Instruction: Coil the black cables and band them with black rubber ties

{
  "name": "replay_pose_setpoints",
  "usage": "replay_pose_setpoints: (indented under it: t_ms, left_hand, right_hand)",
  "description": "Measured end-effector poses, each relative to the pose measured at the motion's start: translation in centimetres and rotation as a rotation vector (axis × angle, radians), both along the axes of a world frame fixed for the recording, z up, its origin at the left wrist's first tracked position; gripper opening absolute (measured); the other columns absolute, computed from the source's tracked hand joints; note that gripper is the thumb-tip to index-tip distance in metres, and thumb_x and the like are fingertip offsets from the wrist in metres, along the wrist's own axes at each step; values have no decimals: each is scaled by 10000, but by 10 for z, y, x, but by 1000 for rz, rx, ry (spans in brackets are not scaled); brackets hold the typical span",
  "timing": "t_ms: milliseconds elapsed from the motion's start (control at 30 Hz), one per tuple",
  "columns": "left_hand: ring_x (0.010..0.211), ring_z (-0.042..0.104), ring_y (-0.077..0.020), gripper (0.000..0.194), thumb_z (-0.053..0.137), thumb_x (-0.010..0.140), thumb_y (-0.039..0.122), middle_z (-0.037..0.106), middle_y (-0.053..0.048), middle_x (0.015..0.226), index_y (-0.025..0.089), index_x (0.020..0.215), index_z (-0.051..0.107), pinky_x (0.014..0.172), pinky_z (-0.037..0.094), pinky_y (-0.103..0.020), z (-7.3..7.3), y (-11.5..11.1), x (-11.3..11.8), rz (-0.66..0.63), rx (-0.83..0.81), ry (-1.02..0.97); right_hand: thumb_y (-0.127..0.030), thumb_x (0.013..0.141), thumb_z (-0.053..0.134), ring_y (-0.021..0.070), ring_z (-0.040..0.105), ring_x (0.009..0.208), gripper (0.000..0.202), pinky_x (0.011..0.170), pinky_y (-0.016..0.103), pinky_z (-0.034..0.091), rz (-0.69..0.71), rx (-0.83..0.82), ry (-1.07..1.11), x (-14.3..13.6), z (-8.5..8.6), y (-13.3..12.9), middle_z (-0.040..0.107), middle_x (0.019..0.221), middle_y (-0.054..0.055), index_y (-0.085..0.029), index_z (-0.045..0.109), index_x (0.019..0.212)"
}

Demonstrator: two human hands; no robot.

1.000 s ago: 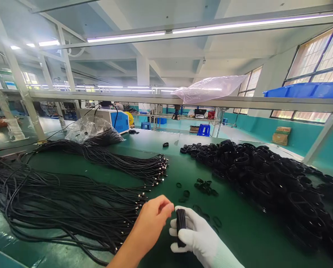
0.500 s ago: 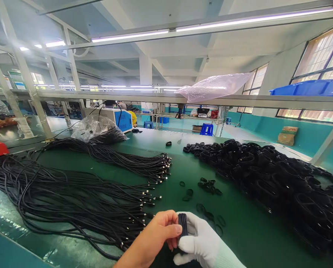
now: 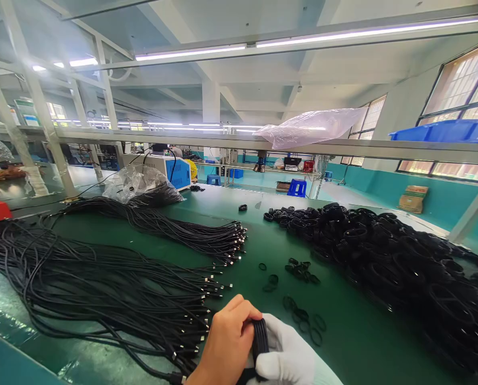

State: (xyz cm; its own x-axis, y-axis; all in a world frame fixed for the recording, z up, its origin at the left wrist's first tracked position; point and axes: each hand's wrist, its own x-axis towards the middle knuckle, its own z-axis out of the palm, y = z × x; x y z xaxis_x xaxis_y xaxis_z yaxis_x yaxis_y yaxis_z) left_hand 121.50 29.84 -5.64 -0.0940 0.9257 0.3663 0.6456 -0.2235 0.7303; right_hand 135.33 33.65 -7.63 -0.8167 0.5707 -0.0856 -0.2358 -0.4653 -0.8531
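A black cable [image 3: 260, 340], wound into a tight coil, is held between my two hands at the bottom middle. My bare left hand [image 3: 230, 338] pinches the coil's left side with thumb and index finger. My right hand [image 3: 287, 348], in a white glove, wraps round its right side, thumb in front. Part of the coil is hidden behind the fingers. Just left of my hands lie the metal-tipped ends of a long bundle of straight black cables [image 3: 114, 289]. Thin black bands [image 3: 316, 336] lie loose on the green table right beyond my right hand.
A second cable bundle [image 3: 175, 227] lies farther back. A large heap of coiled black cables [image 3: 383, 267] covers the right side. At the back are a plastic bag [image 3: 143, 184] and a blue-white machine [image 3: 177, 172]. An overhead shelf [image 3: 223, 140] carries plastic film and a blue bin [image 3: 443, 131].
My left hand has turned over the coil, its back now showing more and its fingers higher. The coil has dropped slightly and tilted; my right hand still grips it.
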Motion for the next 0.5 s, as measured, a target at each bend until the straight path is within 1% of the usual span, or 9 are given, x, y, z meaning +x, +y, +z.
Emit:
replay_pose_setpoints:
  t_ms: [33, 100, 133, 200, 267, 300, 333, 400, 500]
  left_hand:
    - [652, 557, -149, 316, 395, 642, -37, 547, -6, 716, 171, 707, 624, 593, 407, -244, 0, 2, -1, 6, -14, -17]
    - [639, 553, -149, 290, 419, 615, -25, 550, 6, 685, 180, 666, 617, 578, 403, -242, 6, 5, -2, 5, -47, -33]
    - [637, 553, -149, 283, 440, 612, -12, 560, 11, 686, 185, 688, 628, 578, 408, -242, 11, 6, -4, -4, -62, -34]
    - [632, 557, -145, 284, 508, 634, 38, 596, 13, 749, 200, 814, 655, 582, 426, -244, 23, 6, -7, -27, -72, -48]
    - [642, 564, -146, 250, 561, 702, 139, 619, 6, 821, 211, 926, 645, 603, 447, -255, 34, 4, -14, 3, -50, -79]
    - [658, 573, -152, 207, 560, 743, 196, 628, 0, 838, 210, 935, 637, 623, 457, -263, 36, 1, -18, 35, -36, -96]
    - [675, 583, -159, 161, 544, 780, 243, 637, -2, 830, 209, 908, 634, 641, 463, -270, 35, -1, -24, 65, -30, -104]
    - [693, 603, -170, 148, 509, 827, 300, 651, 3, 776, 214, 843, 628, 658, 473, -271, 26, -8, -36, 93, -29, -74]
    - [635, 617, -153, 142, 522, 839, 318, 653, 23, 731, 230, 818, 632, 605, 477, -233, 0, -19, -54, 59, 12, 69]
  right_hand:
    - [-209, 545, 792, 199, 584, 836, 541, 622, 298, 495, 13, -30, 30, 1, 0, 0, 605, 949, 60, -166, 586, 1043]
    - [-205, 594, 773, 184, 597, 838, 504, 654, 300, 499, 50, -108, 97, 4, 3, 0, 611, 966, 70, -152, 590, 1060]
    - [-210, 630, 752, 178, 609, 824, 466, 667, 303, 502, 79, -146, 141, 6, 4, 1, 622, 951, 76, -138, 596, 1062]
    - [-238, 708, 686, 181, 632, 797, 394, 675, 305, 505, 138, -216, 226, 10, 7, 2, 648, 908, 92, -100, 606, 1069]
    - [-273, 760, 625, 193, 643, 792, 398, 667, 312, 506, 153, -264, 312, 13, 9, 2, 665, 956, 112, -88, 597, 1111]
    - [-285, 772, 608, 196, 644, 791, 407, 656, 312, 504, 142, -287, 348, 13, 10, 3, 663, 1001, 114, -95, 590, 1132]
    - [-289, 782, 594, 195, 642, 792, 406, 647, 308, 499, 122, -315, 366, 13, 11, 3, 657, 1035, 112, -104, 586, 1143]
    - [-291, 788, 584, 185, 637, 760, 371, 622, 287, 481, 70, -380, 353, 13, 11, 5, 660, 1009, 104, -106, 600, 1110]
    - [-310, 772, 598, 153, 614, 664, 303, 577, 247, 451, -2, -472, 221, 20, 9, 11, 666, 862, 96, -75, 642, 959]
